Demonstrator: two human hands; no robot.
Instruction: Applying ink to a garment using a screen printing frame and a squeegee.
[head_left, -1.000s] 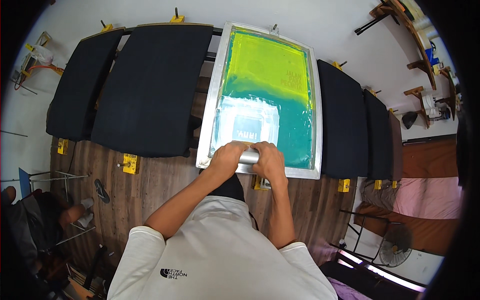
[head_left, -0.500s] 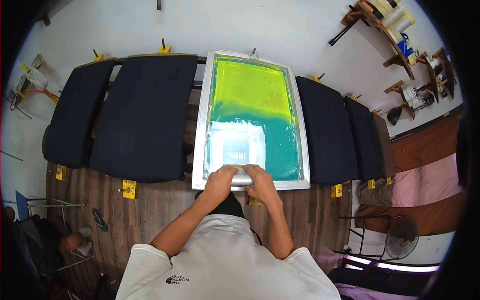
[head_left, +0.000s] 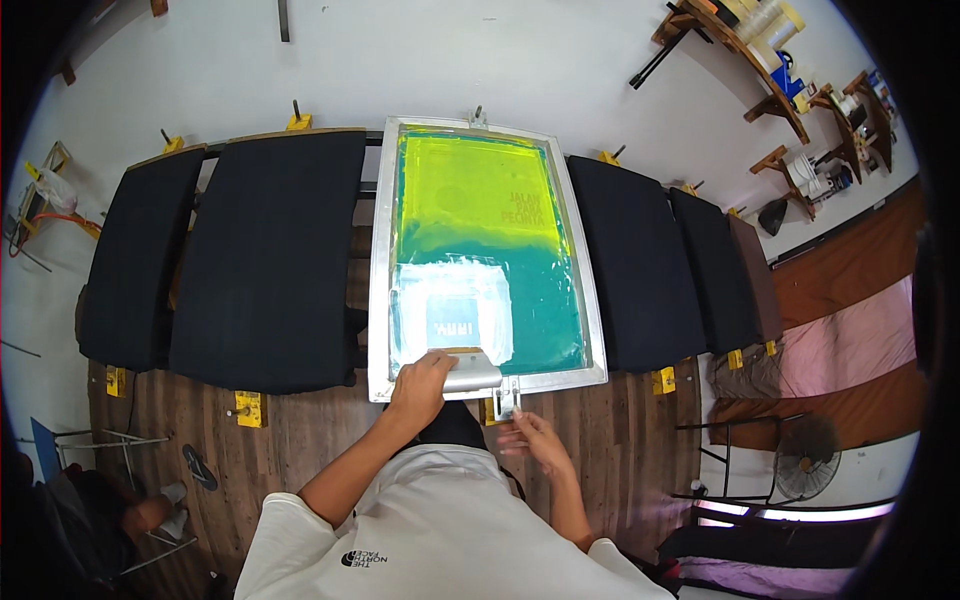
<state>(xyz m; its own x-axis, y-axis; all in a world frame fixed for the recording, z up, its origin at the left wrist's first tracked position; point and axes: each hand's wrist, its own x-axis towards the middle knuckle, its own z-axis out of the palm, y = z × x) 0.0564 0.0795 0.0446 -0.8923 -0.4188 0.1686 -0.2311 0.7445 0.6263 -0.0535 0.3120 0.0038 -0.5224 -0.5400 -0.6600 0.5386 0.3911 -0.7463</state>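
A screen-printing frame (head_left: 588,300) lies on the row of boards in front of me, its metal rim around a mesh that is yellow-green at the far end and teal nearer me. My left hand (head_left: 420,392) is closed on a squeegee (head_left: 473,373) with a grey metal handle, which rests at the frame's near end beside a white-edged patch. Just off the near rim, my right hand (head_left: 537,440) holds nothing, its fingers apart and slightly blurred. It is close below a metal bracket (head_left: 508,398) on that rim.
Black fabric-covered boards flank the frame, including one on the left (head_left: 270,260) and one on the right (head_left: 632,270). Yellow clamps (head_left: 249,409) stick out along their near edge. Wall shelves (head_left: 770,80) and a fan (head_left: 808,458) are at the right. A person (head_left: 150,510) sits lower left.
My right hand has let go of the squeegee and dropped back toward me, below the near rim. My left hand keeps its hold. The bracket, hidden before, now shows, and my view has shifted.
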